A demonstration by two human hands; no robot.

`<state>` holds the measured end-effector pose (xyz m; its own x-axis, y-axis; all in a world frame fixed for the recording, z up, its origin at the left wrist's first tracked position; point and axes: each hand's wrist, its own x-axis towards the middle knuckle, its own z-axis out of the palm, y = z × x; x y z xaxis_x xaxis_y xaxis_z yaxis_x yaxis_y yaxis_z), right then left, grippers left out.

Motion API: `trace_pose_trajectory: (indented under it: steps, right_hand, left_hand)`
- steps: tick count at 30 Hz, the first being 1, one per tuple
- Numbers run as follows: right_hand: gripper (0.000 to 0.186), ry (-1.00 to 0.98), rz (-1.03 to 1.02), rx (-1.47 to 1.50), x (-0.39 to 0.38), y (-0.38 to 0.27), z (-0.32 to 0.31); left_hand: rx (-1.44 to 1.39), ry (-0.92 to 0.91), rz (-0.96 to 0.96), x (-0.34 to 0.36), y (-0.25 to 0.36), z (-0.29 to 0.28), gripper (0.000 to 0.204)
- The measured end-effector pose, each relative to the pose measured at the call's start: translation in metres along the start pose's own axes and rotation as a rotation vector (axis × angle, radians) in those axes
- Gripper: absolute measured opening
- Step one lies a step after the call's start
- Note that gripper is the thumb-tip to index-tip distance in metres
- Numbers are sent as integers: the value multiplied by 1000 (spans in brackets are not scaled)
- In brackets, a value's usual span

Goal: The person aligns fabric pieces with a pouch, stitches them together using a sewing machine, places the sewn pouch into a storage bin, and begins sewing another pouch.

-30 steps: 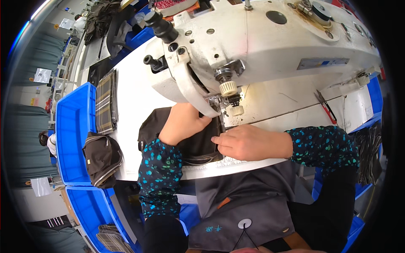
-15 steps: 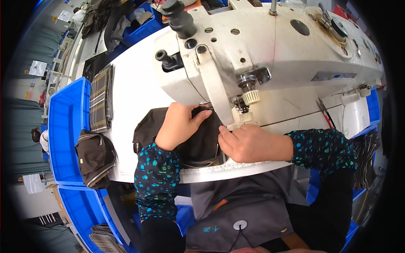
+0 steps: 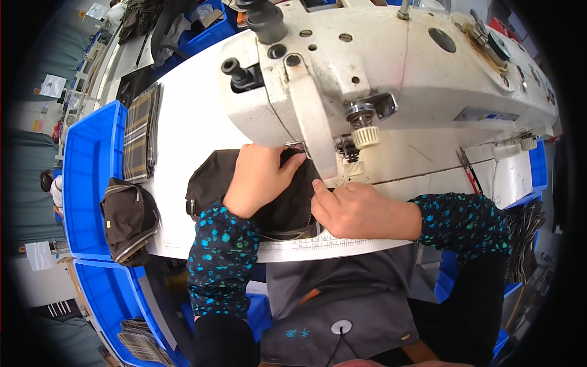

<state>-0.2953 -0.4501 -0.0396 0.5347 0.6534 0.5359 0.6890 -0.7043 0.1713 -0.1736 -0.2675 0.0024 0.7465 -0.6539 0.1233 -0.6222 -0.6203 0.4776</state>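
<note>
A white industrial sewing machine [image 3: 428,85] fills the upper right, its presser-foot area partly hidden behind a pale guard [image 3: 312,116]. Below it lies a dark brown fabric piece [image 3: 211,177] with zippers on the white table [image 3: 183,116]. My left hand [image 3: 260,177] grips the fabric's top edge beside the machine head, thumb toward the needle area. Lower and to the right, my right hand [image 3: 364,211] has bent fingers closed on the piece's right edge, along a zipper, just below the guard.
Left are blue bins [image 3: 92,177], folded plaid fabric [image 3: 139,134] and a brown zippered item [image 3: 125,223]. Red-handled scissors [image 3: 469,174] lie right, beside hanging dark strips [image 3: 523,238]. A measuring scale runs along the front edge. Another person [image 3: 55,189] works at far left.
The view has shifted, so the machine appears farther right. Relative to it, my left hand has moved leftward along the fabric's top edge. My right index finger has come higher, beside the guard.
</note>
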Motion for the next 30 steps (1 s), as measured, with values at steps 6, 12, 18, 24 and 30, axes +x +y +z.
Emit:
trace_pose_trajectory:
  steps: [6,12,18,24,30]
  right_hand:
    - [17,-29,-14,1,1,-1,-1]
    - [17,-23,5,-11,1,-1,-1]
    - [17,-7,28,-27,-1,-2,1]
    - [18,-25,50,-44,-1,-4,1]
    - [18,-27,59,-37,-1,-6,1]
  left_hand:
    - [-16,-25,-17,-1,-3,3,18]
    - [54,4,-29,1,-2,12,20]
    - [92,50,-36,1,-2,17,25]
    - [152,48,-72,1,1,18,25]
    - [205,165,76,1,-3,20,21]
